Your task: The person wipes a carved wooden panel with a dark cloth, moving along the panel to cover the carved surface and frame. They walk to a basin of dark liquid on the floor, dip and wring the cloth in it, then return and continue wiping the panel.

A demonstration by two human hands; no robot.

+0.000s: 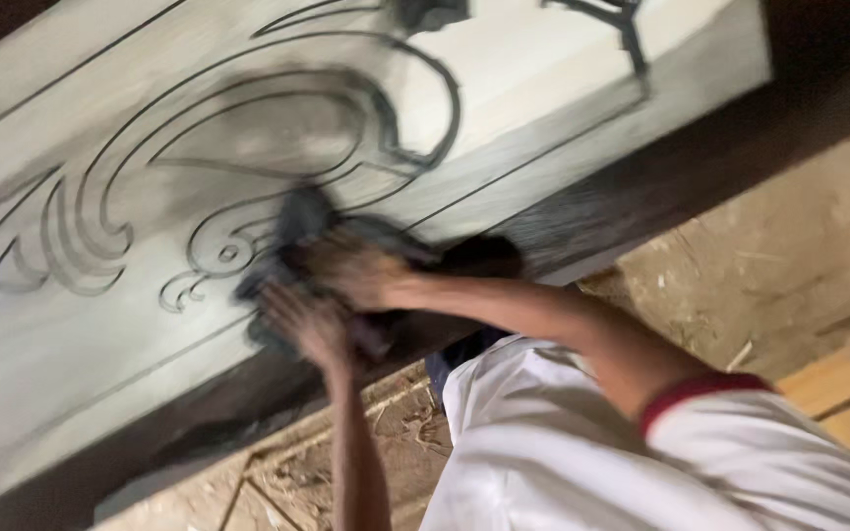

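The fingers of the right hand (351,270) are curled around a dark rag (297,221), pressing it flat against the carved wooden panel (71,324). The left hand (302,324) lies just below and beside it, its fingers bent onto the lower part of the same bunched rag; motion blur hides how tightly they grip. Both hands meet at the lower edge of the panel's pale grey face, right where the carved scrollwork (209,251) curls into a small spiral.

The rag covers part of that carving and touches the surface. Around it the panel shows smeared grey stain, darker within the big looping groove (346,108) above the hands and lighter toward the upper middle. Thin straight grooves frame the carved field. A dark brown border (641,187) runs along the panel's lower edge, already much darker than the face.

The person wears a white shirt (563,452) with a red-trimmed sleeve (691,393). Beneath lies a dusty floor (740,265) with scattered wood scraps, and a pale wooden block (828,388) sits at the right.
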